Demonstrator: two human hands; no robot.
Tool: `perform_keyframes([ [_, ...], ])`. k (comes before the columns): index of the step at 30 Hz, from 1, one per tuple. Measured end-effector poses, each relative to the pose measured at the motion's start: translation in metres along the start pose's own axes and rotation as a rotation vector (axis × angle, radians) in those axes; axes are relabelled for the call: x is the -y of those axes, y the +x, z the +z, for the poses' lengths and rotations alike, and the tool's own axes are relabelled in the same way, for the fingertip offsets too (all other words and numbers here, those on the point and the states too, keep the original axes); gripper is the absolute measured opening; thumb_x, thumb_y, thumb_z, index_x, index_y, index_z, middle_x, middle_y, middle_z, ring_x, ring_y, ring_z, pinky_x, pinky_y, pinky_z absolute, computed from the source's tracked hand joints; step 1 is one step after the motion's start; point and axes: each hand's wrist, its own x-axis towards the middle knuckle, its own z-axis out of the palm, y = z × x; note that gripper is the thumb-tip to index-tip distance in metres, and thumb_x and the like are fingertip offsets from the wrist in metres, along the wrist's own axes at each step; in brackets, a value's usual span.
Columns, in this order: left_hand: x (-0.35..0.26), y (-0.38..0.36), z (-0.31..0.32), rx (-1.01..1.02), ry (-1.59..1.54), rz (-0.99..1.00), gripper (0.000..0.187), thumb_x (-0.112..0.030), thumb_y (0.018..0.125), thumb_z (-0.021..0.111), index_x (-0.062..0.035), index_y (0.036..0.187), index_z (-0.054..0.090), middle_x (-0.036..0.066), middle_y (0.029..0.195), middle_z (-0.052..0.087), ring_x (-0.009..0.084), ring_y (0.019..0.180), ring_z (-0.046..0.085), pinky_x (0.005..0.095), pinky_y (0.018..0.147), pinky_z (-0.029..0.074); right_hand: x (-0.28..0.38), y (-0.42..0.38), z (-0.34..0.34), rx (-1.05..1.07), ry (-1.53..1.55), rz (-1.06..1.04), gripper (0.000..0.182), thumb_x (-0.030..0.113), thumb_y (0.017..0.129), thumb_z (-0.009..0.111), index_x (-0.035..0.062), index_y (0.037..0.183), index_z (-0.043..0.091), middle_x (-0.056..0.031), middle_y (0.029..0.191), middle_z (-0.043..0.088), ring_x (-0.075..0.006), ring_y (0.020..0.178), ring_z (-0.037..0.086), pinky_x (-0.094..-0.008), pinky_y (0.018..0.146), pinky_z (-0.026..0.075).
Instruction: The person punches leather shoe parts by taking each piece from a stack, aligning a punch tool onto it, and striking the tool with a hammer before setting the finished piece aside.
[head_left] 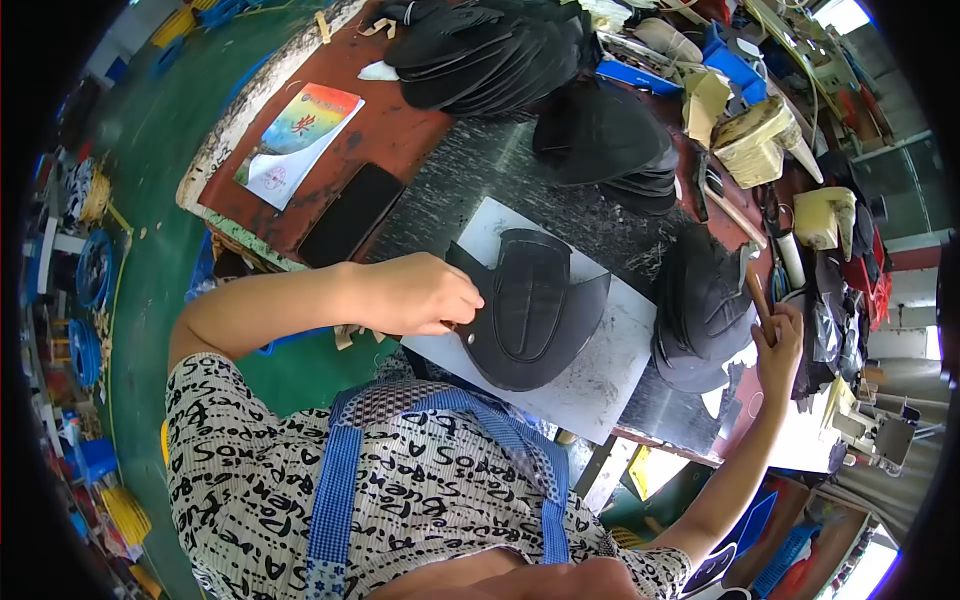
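A black shoe upper [528, 310] with a stitched tongue lies spread on a white board [625, 350] in front of me. At its left edge is my left hand [425, 295], fingers curled closed; what they pinch is hidden. A small shiny dot shows on the upper beside the fingertips. Out to the right, my right hand [780, 350] is closed around a slim wooden handle [758, 298], whose working end I cannot make out. Right beside that hand is a stack of black uppers [700, 310].
More black pieces are piled at the back [490, 60] and back centre [610, 145]. A black phone-like slab [352, 215] and a colourful printed booklet [305, 135] lie at left. Yellowish wrapped shoe lasts [755, 145], a blue tray [640, 72] and hand tools crowd the right.
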Motion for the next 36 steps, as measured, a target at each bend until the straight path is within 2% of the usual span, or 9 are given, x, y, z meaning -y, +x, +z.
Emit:
perform_keyframes([
  [2, 0.003, -0.002, 0.003, -0.146, -0.194, -0.113, 0.018, -0.017, 0.078, 0.075, -0.0037, 0.085, 0.065, 0.008, 0.098, 0.066, 0.0225, 0.088, 0.066, 0.0338, 0.073, 0.053, 0.019, -0.008, 0.011, -0.034, 0.023, 0.049, 0.017, -0.001, 0.077, 0.070, -0.0007, 0.084, 0.054, -0.0102, 0.087, 0.054, -0.0167, 0.073, 0.050, -0.0315, 0.063, 0.039],
  [4, 0.003, 0.014, -0.014, -0.250, -0.275, -0.400, 0.019, -0.018, 0.082, 0.076, -0.0016, 0.085, 0.067, 0.007, 0.090, 0.068, 0.0102, 0.080, 0.065, 0.0262, 0.067, 0.049, 0.065, -0.014, 0.020, 0.172, 0.257, 0.483, 0.016, 0.012, 0.089, 0.064, 0.0009, 0.082, 0.054, -0.0051, 0.065, 0.053, -0.0127, 0.060, 0.050, -0.0294, 0.054, 0.038],
  [7, 0.035, 0.050, 0.005, -0.633, -0.849, -0.331, 0.013, -0.012, 0.090, 0.069, 0.0011, 0.091, 0.067, 0.003, 0.085, 0.067, 0.0070, 0.077, 0.062, 0.0230, 0.070, 0.051, 0.130, -0.018, 0.039, 0.287, 0.470, 0.439, 0.025, 0.019, 0.092, 0.063, 0.0017, 0.078, 0.051, -0.0017, 0.057, 0.043, -0.0102, 0.054, 0.038, -0.0295, 0.048, 0.033],
  [14, 0.058, 0.083, 0.027, -0.612, -0.805, -0.431, 0.015, -0.013, 0.091, 0.067, 0.0014, 0.095, 0.068, 0.005, 0.084, 0.069, 0.0091, 0.077, 0.065, 0.0252, 0.071, 0.055, 0.160, -0.022, 0.072, 0.540, 0.456, 0.275, 0.025, 0.019, 0.090, 0.066, -0.0019, 0.081, 0.054, -0.0213, 0.059, 0.048, -0.0350, 0.050, 0.041, -0.0386, 0.049, 0.037],
  [20, 0.050, 0.080, 0.022, -0.632, -0.630, -0.375, 0.013, -0.011, 0.089, 0.068, 0.0023, 0.091, 0.068, 0.008, 0.082, 0.070, 0.0126, 0.070, 0.066, 0.0263, 0.068, 0.054, 0.149, -0.006, 0.064, 0.534, 0.477, 0.240, 0.033, 0.025, 0.094, 0.061, -0.0013, 0.076, 0.052, -0.0119, 0.056, 0.046, -0.0203, 0.048, 0.042, -0.0338, 0.048, 0.035],
  [27, 0.041, 0.084, 0.027, -0.649, -0.007, -0.129, 0.012, -0.011, 0.083, 0.070, 0.0003, 0.085, 0.066, 0.011, 0.078, 0.067, 0.0290, 0.072, 0.067, 0.0343, 0.063, 0.052, 0.171, 0.000, 0.057, -0.061, 1.362, 0.087, 0.039, 0.031, 0.099, 0.050, -0.0013, 0.077, 0.052, -0.0089, 0.059, 0.049, -0.0143, 0.050, 0.039, -0.0284, 0.047, 0.031],
  [31, 0.037, 0.079, 0.024, -0.614, 0.015, -0.211, 0.010, -0.009, 0.087, 0.067, 0.0004, 0.087, 0.065, 0.008, 0.080, 0.068, 0.0232, 0.071, 0.067, 0.0317, 0.065, 0.052, 0.167, -0.005, 0.068, 0.432, 0.602, 0.311, 0.034, 0.026, 0.094, 0.062, -0.0009, 0.077, 0.050, -0.0120, 0.056, 0.039, -0.0185, 0.053, 0.035, -0.0350, 0.050, 0.035],
  [33, 0.051, 0.080, 0.023, -0.607, -0.574, -0.401, 0.009, -0.007, 0.091, 0.062, 0.0010, 0.092, 0.065, 0.006, 0.081, 0.068, 0.0152, 0.072, 0.067, 0.0292, 0.068, 0.053, 0.155, -0.013, 0.072, 0.340, 0.586, 0.258, 0.042, 0.039, 0.098, 0.055, -0.0019, 0.087, 0.053, 0.0031, 0.062, 0.043, -0.0076, 0.056, 0.036, -0.0268, 0.050, 0.031],
  [36, 0.067, 0.074, 0.015, -0.466, -0.899, -0.382, 0.010, -0.005, 0.094, 0.058, 0.0029, 0.099, 0.062, 0.008, 0.089, 0.067, 0.0132, 0.081, 0.065, 0.0273, 0.075, 0.054, 0.155, -0.015, 0.069, 0.297, 0.803, 0.434, 0.045, 0.040, 0.097, 0.057, -0.0018, 0.081, 0.052, 0.0001, 0.064, 0.042, -0.0096, 0.061, 0.037, -0.0280, 0.053, 0.033],
])
